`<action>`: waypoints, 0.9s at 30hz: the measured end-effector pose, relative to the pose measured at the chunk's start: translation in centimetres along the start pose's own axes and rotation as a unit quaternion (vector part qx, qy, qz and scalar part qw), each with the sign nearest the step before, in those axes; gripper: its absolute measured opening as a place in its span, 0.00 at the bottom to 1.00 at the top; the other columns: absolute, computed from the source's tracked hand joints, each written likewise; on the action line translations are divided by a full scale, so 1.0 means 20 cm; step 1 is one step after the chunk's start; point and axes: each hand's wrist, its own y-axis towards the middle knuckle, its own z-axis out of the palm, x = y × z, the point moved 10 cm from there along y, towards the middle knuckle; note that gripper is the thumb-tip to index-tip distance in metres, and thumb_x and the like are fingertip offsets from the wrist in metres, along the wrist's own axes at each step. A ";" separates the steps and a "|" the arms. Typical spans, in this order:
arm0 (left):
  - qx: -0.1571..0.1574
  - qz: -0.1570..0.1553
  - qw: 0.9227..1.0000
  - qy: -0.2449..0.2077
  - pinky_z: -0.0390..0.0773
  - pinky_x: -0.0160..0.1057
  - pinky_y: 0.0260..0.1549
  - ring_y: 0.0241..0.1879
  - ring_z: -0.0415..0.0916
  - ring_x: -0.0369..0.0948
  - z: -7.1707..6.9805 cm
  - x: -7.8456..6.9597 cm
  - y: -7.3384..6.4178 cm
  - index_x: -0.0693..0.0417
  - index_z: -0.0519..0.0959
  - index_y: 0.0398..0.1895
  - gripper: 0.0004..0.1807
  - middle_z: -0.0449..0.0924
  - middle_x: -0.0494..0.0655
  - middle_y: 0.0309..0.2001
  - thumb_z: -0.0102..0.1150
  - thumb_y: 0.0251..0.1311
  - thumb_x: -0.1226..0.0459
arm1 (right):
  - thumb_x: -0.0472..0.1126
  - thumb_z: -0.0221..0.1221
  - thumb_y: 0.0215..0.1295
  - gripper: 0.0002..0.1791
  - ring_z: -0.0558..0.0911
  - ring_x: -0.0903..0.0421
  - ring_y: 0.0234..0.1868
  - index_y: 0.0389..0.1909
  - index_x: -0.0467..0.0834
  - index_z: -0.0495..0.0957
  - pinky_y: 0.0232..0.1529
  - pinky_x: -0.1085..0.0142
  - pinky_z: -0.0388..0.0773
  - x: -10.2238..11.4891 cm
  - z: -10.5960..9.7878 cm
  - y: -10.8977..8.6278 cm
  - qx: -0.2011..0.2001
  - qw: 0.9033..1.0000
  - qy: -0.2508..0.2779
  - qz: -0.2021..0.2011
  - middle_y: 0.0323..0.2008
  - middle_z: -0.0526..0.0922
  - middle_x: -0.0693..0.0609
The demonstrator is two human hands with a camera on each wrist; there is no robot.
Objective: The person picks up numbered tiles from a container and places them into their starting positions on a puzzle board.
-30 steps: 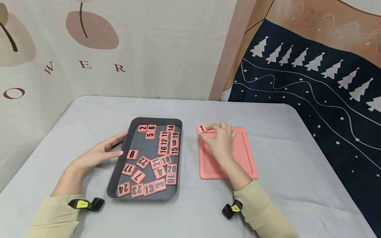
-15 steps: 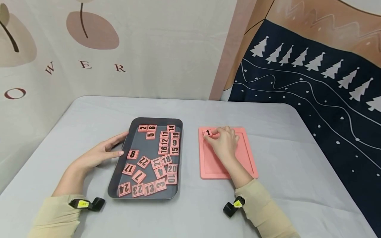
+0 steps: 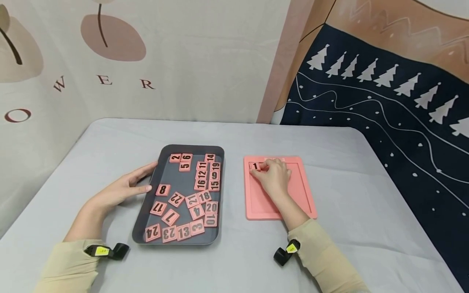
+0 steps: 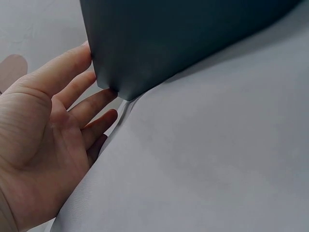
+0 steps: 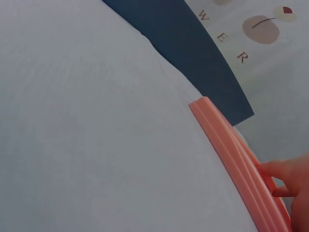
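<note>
My right hand (image 3: 272, 177) pinches a pink number tile (image 3: 254, 166) marked 1 between thumb and fingertips. The tile is inside the upper left corner of a pink frame board (image 3: 280, 213), with the hand covering part of the recess. In the right wrist view, the fingers (image 5: 277, 170) reach over the board's raised edge. My left hand (image 3: 117, 189) touches the left side of a dark grey tray (image 3: 144, 215), its fingers extended along the wall. From the left wrist, the fingertips (image 4: 108, 94) show against the tray's outer side.
Several pink number tiles (image 3: 196, 211) lie loose in the tray, some turned sideways or upside down. A white cloth covers the table (image 3: 234, 260). Behind it hang a pale printed curtain (image 3: 201, 61) and a dark one with white trees (image 3: 366, 101).
My right hand has brought the tile marked 1 from beyond the board's upper left corner down into that corner of the recess. The left hand and tray have stayed put.
</note>
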 end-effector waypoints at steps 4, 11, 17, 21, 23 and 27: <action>-0.004 -0.011 1.000 0.005 0.53 0.17 0.54 0.64 0.49 0.23 0.00 0.02 -0.01 0.56 0.50 0.76 0.38 0.46 0.62 0.73 0.55 0.66 0.67 | 0.51 0.72 0.51 0.14 0.73 0.49 0.45 0.29 0.45 0.84 0.49 0.50 0.59 0.00 0.01 0.01 0.001 1.000 0.012 -0.005 0.35 0.80 0.51; -0.007 -0.027 1.000 0.006 0.53 0.17 0.53 0.70 0.45 0.39 0.00 0.02 -0.02 0.54 0.49 0.76 0.38 0.46 0.60 0.74 0.55 0.66 0.66 | 0.51 0.71 0.52 0.14 0.72 0.49 0.43 0.31 0.45 0.84 0.47 0.51 0.59 0.00 0.01 0.00 0.009 1.000 0.005 -0.010 0.35 0.78 0.50; -0.008 -0.030 1.000 0.005 0.54 0.17 0.53 0.71 0.42 0.48 0.00 0.03 -0.02 0.53 0.49 0.76 0.38 0.46 0.60 0.74 0.55 0.66 0.66 | 0.50 0.70 0.54 0.15 0.71 0.48 0.44 0.38 0.46 0.85 0.47 0.51 0.59 0.05 -0.02 -0.01 0.011 0.999 -0.012 -0.028 0.38 0.77 0.49; -0.007 -0.029 1.000 0.006 0.54 0.17 0.53 0.71 0.42 0.49 0.00 0.03 -0.01 0.52 0.50 0.76 0.38 0.46 0.59 0.74 0.55 0.66 0.66 | 0.49 0.69 0.55 0.15 0.72 0.48 0.45 0.41 0.46 0.85 0.48 0.50 0.59 0.11 -0.05 -0.01 0.018 0.999 0.000 -0.044 0.39 0.77 0.49; -0.006 -0.029 1.000 0.006 0.54 0.17 0.53 0.71 0.42 0.49 0.00 0.03 -0.01 0.52 0.50 0.76 0.38 0.46 0.59 0.74 0.56 0.66 0.66 | 0.49 0.70 0.55 0.15 0.72 0.48 0.45 0.41 0.46 0.85 0.49 0.49 0.59 0.16 -0.06 -0.02 0.024 0.998 0.009 -0.055 0.39 0.77 0.48; -0.005 -0.028 1.000 0.003 0.54 0.17 0.53 0.71 0.44 0.41 0.00 0.03 0.00 0.53 0.50 0.76 0.38 0.46 0.59 0.74 0.56 0.66 0.66 | 0.49 0.70 0.54 0.16 0.71 0.48 0.45 0.42 0.46 0.85 0.52 0.48 0.58 0.26 -0.09 -0.03 0.036 0.996 0.033 -0.077 0.40 0.78 0.46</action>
